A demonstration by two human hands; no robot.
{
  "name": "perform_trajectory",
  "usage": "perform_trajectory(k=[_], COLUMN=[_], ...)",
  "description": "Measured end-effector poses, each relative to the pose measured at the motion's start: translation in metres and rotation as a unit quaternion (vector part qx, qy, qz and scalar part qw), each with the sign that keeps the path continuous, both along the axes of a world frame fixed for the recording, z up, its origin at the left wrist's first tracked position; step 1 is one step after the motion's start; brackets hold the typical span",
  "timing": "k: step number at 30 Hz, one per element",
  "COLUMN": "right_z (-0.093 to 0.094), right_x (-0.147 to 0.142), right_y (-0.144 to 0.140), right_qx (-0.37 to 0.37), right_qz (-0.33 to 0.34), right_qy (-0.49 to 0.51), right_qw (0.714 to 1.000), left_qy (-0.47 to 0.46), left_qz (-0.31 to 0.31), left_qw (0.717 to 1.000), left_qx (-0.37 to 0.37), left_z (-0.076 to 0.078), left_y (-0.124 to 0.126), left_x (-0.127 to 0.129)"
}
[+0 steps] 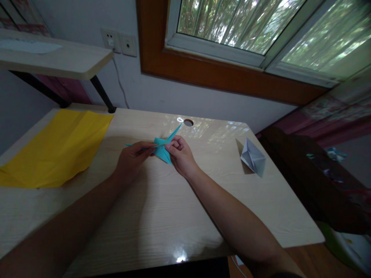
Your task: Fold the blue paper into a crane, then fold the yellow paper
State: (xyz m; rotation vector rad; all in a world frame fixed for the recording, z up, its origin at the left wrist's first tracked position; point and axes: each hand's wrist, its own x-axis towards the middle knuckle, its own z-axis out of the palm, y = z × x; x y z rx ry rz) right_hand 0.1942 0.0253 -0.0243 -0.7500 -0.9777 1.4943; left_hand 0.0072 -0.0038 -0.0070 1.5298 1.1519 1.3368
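A turquoise origami crane [162, 153] is held between both hands above the middle of the desk. Narrow folded points stick out from it, one up to the right and one to the left past my fingers. My left hand [133, 155] pinches its left side between thumb and fingers. On the right side, my right hand [180, 152] grips it with thumb and curled fingers. Parts of the folded paper are hidden behind the fingers.
A large yellow sheet [55, 150] lies on the desk [179, 216] at left. A folded grey-white paper piece [252, 157] stands at right. At the back are a round cable hole [188, 122] and a raised shelf [84, 69] on black legs.
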Motion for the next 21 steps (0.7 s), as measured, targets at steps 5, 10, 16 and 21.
perform_trajectory(k=[5, 10, 16, 21], right_z=[-0.0019, -0.0014, 0.0007, -0.0008], right_x=[-0.0007, -0.0024, -0.0005, 0.0001], right_y=[-0.0012, -0.0024, -0.0035, -0.0023], right_qx=[0.031, 0.045, 0.008, 0.006], right_qz=[0.007, 0.005, 0.003, -0.017], right_qy=[-0.016, -0.017, -0.028, -0.034], right_qw=[0.999, 0.999, 1.0, 0.999], left_qy=[-0.005, -0.009, -0.002, -0.006], left_qz=[-0.006, -0.021, -0.02, -0.017], left_qw=[1.0, 1.0, 1.0, 0.999], left_qx=[0.002, 0.017, 0.022, 0.026], left_z=[0.001, -0.003, -0.0021, -0.0002], left_y=[-0.0002, 0.0002, -0.0002, -0.0009], left_x=[0.0008, -0.0002, -0.0002, 0.0013])
